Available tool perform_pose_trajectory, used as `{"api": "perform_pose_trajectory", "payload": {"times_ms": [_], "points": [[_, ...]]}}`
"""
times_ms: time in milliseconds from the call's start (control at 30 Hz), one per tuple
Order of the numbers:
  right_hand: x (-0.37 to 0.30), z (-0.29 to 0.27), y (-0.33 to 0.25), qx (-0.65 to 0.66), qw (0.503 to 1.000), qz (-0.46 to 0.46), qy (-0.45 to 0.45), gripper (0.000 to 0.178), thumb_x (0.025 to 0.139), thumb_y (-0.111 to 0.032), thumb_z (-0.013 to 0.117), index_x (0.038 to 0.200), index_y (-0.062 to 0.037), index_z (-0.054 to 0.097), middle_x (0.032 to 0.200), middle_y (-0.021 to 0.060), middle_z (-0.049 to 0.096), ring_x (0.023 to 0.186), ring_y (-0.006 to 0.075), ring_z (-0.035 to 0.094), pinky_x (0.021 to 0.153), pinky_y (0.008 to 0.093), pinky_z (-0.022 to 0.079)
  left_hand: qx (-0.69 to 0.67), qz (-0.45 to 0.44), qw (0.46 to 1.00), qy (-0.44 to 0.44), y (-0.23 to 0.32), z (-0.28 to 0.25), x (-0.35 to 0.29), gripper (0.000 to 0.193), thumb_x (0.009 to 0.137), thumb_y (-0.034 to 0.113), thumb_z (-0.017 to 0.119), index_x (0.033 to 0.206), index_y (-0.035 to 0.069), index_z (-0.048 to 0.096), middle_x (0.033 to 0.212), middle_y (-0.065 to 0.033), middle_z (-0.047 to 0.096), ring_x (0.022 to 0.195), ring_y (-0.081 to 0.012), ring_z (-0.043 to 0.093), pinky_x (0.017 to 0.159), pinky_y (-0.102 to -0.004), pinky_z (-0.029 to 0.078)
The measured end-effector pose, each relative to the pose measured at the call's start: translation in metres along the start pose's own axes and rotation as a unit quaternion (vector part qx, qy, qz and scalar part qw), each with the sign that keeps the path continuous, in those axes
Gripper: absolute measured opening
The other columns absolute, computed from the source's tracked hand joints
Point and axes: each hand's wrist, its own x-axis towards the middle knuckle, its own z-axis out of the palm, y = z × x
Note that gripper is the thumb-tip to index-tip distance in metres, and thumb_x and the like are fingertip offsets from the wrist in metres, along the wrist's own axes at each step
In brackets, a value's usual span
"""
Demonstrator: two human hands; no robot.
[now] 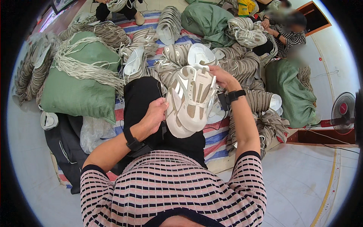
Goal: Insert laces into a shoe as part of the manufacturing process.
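Note:
A pair of beige and white sneaker uppers [197, 106], one overlapping the other, is held up above my dark-trousered lap, toes toward me. At their left edge, my left hand [153, 115] is closed with thumb and fingers pinching the side. My right hand [223, 78] grips the upper end near the tongue and collar, its fingers partly hidden behind the material. The front upper has open eyelet rows with tan mesh between them. Just beyond lie stacked uppers [177, 53] and a white-lined one [200, 53].
A green sack [81, 92] on the left carries a bundle of cream laces [85, 68]. More green sacks [208, 22] [289, 94] stand beyond and right. Rows of nested uppers [242, 62] cover the striped sheet [217, 142]. A fan [343, 109] stands far right. Other people work at the back.

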Motion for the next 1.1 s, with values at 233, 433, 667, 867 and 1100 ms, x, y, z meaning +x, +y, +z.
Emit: {"api": "perform_pose_trajectory", "payload": {"times_ms": [233, 433, 667, 867, 1100], "points": [[-0.008, 0.046, 0.009, 0.033, 0.998, -0.046, 0.01, 0.037, 0.094, -0.018, 0.052, 0.126, 0.0005, 0.05, 0.115, 0.0058, 0.06, 0.099, 0.0114, 0.057, 0.085, 0.0241, 0.047, 0.127, -0.001, 0.991, 0.034, 0.012, -0.01, -0.016, 0.033, 0.095, 0.02, 0.046, 0.122, 0.0, 0.045, 0.121, -0.0137, 0.052, 0.106, -0.0204, 0.056, 0.086, -0.0366, 0.049], [0.016, 0.035, 0.027, 0.033, 0.984, -0.174, 0.009, 0.048, 0.096, -0.034, 0.047, 0.133, -0.003, 0.044, 0.129, 0.0075, 0.051, 0.112, 0.0156, 0.052, 0.095, 0.0294, 0.043, 0.628, 0.399, 0.666, 0.057, 0.02, 0.028, -0.007, 0.091, 0.078, 0.041, 0.066, 0.141, -0.002, 0.018, 0.145, -0.0302, 0.012, 0.134, -0.0478, 0.014, 0.109, -0.0508, 0.02], [0.011, 0.045, 0.04, 0.075, 0.988, -0.121, 0.06, 0.05, 0.095, -0.039, 0.045, 0.124, 0.001, 0.051, 0.12, 0.0074, 0.056, 0.106, 0.015, 0.052, 0.093, 0.0281, 0.039, 0.686, 0.356, 0.634, 0.032, -0.007, 0.036, -0.001, 0.1, 0.078, 0.05, 0.063, 0.143, -0.004, 0.009, 0.144, -0.0357, -0.001, 0.134, -0.0529, 0.006, 0.109, -0.0524, 0.019], [0.008, 0.071, 0.044, -0.024, 0.974, -0.198, 0.109, 0.044, 0.097, -0.037, 0.042, 0.114, 0.0005, 0.056, 0.111, 0.0089, 0.06, 0.097, 0.0139, 0.056, 0.086, 0.0287, 0.044, 0.686, 0.408, 0.599, 0.061, -0.017, 0.013, -0.012, 0.074, 0.084, 0.04, 0.06, 0.136, -0.005, 0.031, 0.14, -0.0354, 0.023, 0.128, -0.0436, 0.034, 0.103, -0.0431, 0.033], [0.015, 0.07, 0.028, 0.057, 0.988, -0.13, 0.064, 0.044, 0.097, -0.04, 0.04, 0.113, -0.0013, 0.056, 0.104, 0.0084, 0.062, 0.092, 0.0147, 0.059, 0.081, 0.0284, 0.047, 0.459, 0.348, 0.741, 0.346, 0.121, -0.149, 0.039, 0.019, 0.085, 0.021, 0.057, 0.087, 0.003, 0.063, 0.078, -0.0143, 0.063, 0.073, -0.0309, 0.061, 0.066, -0.0379, 0.047]]}}
